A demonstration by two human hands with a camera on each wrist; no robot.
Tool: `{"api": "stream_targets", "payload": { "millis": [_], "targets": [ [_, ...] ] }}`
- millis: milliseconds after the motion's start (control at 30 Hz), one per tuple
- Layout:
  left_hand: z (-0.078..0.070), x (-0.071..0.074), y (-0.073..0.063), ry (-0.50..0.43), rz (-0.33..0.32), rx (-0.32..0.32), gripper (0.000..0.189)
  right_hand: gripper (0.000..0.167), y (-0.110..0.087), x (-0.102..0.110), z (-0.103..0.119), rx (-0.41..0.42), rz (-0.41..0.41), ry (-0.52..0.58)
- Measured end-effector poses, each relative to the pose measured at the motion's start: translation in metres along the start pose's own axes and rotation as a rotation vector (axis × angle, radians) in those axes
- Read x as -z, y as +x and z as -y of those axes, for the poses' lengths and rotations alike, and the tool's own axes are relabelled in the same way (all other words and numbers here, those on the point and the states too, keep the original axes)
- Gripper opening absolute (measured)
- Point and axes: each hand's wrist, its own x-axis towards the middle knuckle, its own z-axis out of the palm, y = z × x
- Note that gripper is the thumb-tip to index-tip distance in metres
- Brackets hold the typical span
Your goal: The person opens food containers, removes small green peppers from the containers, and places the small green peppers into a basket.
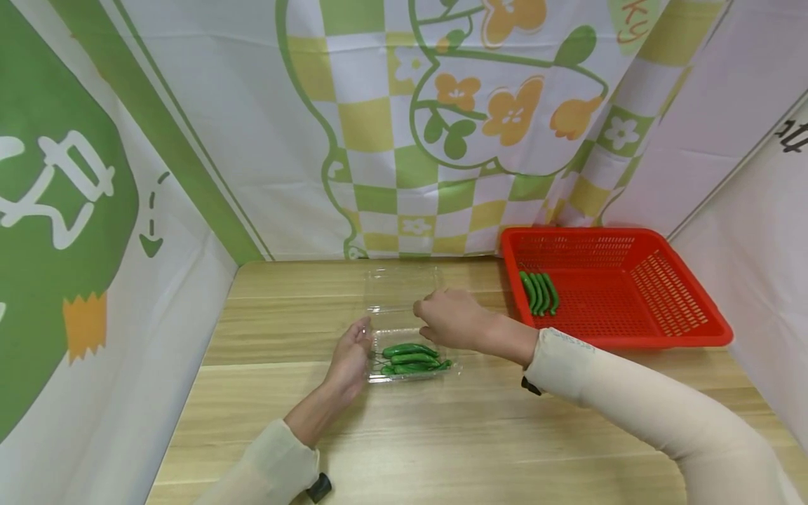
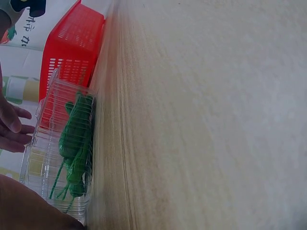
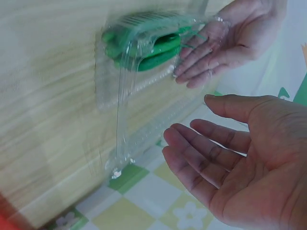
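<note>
A clear plastic clamshell box (image 1: 404, 337) lies on the table with its lid (image 1: 404, 287) folded back toward the curtain. Several green chili peppers (image 1: 410, 359) lie side by side in its front part, their stems toward the left. My left hand (image 1: 347, 358) rests against the box's left side; in the right wrist view its fingers (image 3: 204, 50) look straight along the plastic. Above the box's back right part hovers my right hand (image 1: 454, 319). Its fingers (image 3: 192, 158) are loosely bent, and the palm holds nothing.
A red plastic basket (image 1: 688, 280) stands to the right, near the curtain. More green chili peppers (image 1: 539, 294) lie along its left wall. Behind the wooden table (image 1: 284, 330) hangs a patterned curtain (image 1: 435, 175), with printed sheets at both sides.
</note>
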Motion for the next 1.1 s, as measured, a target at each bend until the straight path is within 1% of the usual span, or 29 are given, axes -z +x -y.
{"api": "stream_targets", "payload": {
  "millis": [167,267,367,567,633,767,867,1000,1100],
  "targets": [
    [0.000,0.000,0.001,0.009,-0.013,0.011,0.060,0.008,0.005,-0.006,0.006,0.047,0.024,0.033],
    [0.000,0.000,0.001,0.006,-0.015,0.009,0.060,0.006,0.008,-0.009,0.008,0.092,0.019,0.026],
    [0.000,0.000,0.001,-0.007,-0.006,0.002,0.060,0.006,0.011,-0.013,0.010,0.119,0.011,0.017],
    [0.000,-0.001,0.002,0.003,-0.021,0.001,0.059,0.027,0.015,-0.023,0.014,0.119,0.019,0.011],
    [0.000,0.000,0.002,0.013,-0.024,0.004,0.059,0.028,0.016,-0.026,0.015,0.116,0.029,0.020],
    [-0.001,-0.001,0.002,0.032,-0.033,0.020,0.059,0.029,0.019,-0.032,0.017,0.114,0.031,0.031],
    [0.000,0.000,0.003,0.026,-0.036,0.027,0.059,0.028,0.021,-0.036,0.018,0.114,0.034,0.027],
    [0.001,0.000,0.004,0.007,-0.026,0.015,0.059,0.026,0.023,-0.041,0.019,0.118,0.039,0.014],
    [0.001,0.000,0.004,0.002,-0.019,0.005,0.058,0.019,0.025,-0.044,0.019,0.130,0.038,0.011]
  ]
}}
